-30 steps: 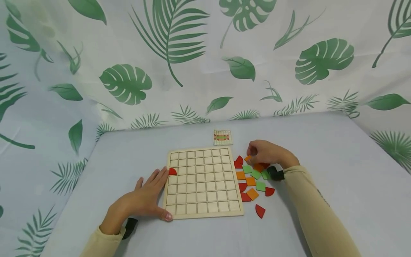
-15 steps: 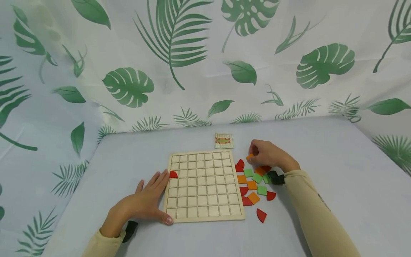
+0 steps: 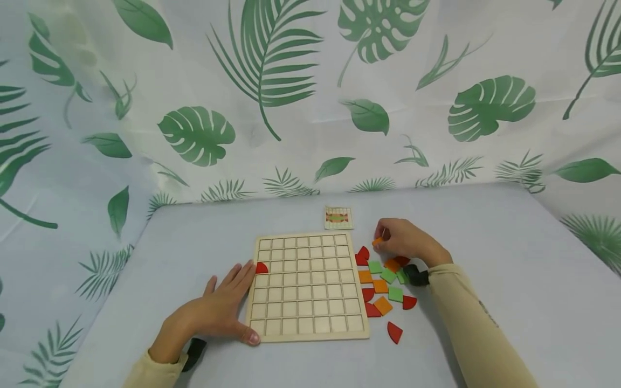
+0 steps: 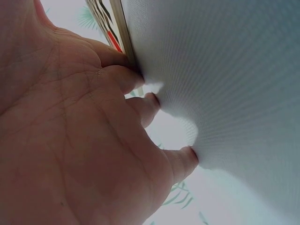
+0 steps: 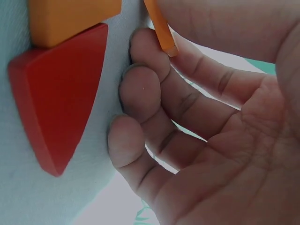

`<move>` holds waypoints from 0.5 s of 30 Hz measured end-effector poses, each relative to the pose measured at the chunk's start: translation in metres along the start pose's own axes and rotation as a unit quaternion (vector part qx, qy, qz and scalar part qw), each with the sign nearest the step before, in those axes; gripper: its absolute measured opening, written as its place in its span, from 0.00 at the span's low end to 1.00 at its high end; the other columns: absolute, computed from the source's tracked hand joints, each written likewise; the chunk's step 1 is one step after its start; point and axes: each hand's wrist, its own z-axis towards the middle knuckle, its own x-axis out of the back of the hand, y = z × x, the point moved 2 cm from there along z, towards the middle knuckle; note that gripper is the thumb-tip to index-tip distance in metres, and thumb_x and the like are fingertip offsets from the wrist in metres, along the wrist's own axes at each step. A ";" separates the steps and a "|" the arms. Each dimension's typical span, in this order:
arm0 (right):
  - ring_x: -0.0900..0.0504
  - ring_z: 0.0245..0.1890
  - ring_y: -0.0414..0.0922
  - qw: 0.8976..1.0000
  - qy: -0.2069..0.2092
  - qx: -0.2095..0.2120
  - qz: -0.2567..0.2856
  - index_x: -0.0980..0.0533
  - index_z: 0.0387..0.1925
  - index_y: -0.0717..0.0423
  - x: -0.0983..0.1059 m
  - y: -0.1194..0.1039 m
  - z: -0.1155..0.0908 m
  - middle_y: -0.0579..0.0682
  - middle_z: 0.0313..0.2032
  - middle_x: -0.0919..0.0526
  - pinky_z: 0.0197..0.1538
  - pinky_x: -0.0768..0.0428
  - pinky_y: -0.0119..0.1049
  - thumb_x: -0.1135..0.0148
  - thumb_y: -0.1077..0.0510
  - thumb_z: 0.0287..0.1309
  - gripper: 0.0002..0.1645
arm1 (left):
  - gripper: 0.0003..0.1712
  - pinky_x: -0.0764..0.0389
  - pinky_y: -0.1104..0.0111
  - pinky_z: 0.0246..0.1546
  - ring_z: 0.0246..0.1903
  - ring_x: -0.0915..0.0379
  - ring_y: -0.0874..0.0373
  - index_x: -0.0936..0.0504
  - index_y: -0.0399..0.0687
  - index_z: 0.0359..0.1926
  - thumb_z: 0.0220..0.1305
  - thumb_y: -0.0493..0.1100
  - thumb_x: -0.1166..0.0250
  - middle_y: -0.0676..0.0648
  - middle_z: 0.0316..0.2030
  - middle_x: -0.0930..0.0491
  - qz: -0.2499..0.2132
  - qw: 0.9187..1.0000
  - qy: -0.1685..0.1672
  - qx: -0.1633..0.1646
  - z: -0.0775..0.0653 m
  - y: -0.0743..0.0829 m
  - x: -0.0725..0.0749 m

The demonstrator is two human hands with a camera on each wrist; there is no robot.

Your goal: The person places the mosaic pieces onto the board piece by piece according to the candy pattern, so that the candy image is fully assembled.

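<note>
Nudged slightly toward the far edge of the worktop, judged against the board, the orange tile has moved with the right hand since a second ago; the left hand and board keep their places, while the head view has tipped up a little. The right hand's grip is narrow, holding that tile between thumb and fingertips, just off the board's far right corner and near the small pattern card. The left hand's grip is wide, fingers spread at the board's left edge, thumb at its near left corner. One red quarter piece sits in the leftmost column, third row from the board's far edge.

To do this step well, the pinch is best made near one edge of the tile, leaving the rest free to be turned square. It looks tilted in the right wrist view; whether it fully clears the worktop is hard to tell. The other fingertips lie close to the worktop, near a second orange tile and a red wedge, so a low sideways sweep would likely scatter the loose pieces; lifting first is safer. Light pressure from the left hand should steady the board.
</note>
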 end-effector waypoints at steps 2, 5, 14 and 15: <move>0.23 0.35 0.50 1.000 0.002 0.006 -0.008 0.23 0.42 0.58 -0.002 -0.002 0.001 0.54 0.36 0.22 0.34 0.20 0.41 0.29 0.59 0.67 0.10 | 0.85 0.66 0.26 0.72 0.83 0.71 0.35 0.60 0.37 0.86 0.45 0.69 0.15 0.37 0.86 0.62 -0.002 1.000 0.001 0.002 -0.001 -0.001 0.000; 0.23 0.34 0.49 1.000 0.004 0.017 -0.010 0.22 0.41 0.58 -0.002 -0.005 0.002 0.53 0.35 0.21 0.35 0.21 0.41 0.29 0.59 0.67 0.09 | 0.85 0.66 0.26 0.72 0.84 0.71 0.36 0.60 0.37 0.86 0.45 0.68 0.15 0.37 0.86 0.62 -0.003 1.000 -0.001 0.007 -0.003 -0.003 -0.001; 0.22 0.37 0.52 0.999 0.035 0.024 -0.008 0.20 0.45 0.63 0.006 -0.008 0.001 0.54 0.36 0.19 0.42 0.20 0.44 0.37 0.62 0.71 0.06 | 0.84 0.66 0.28 0.74 0.84 0.72 0.39 0.61 0.38 0.86 0.48 0.70 0.17 0.39 0.86 0.63 0.005 1.000 -0.001 0.003 0.001 -0.002 0.000; 0.21 0.38 0.53 0.999 0.037 0.026 -0.001 0.20 0.46 0.64 0.007 -0.009 0.002 0.55 0.37 0.18 0.43 0.19 0.45 0.38 0.63 0.72 0.07 | 0.84 0.66 0.28 0.74 0.84 0.72 0.39 0.61 0.38 0.86 0.48 0.70 0.17 0.39 0.86 0.63 0.006 1.000 -0.002 0.005 0.001 -0.002 0.001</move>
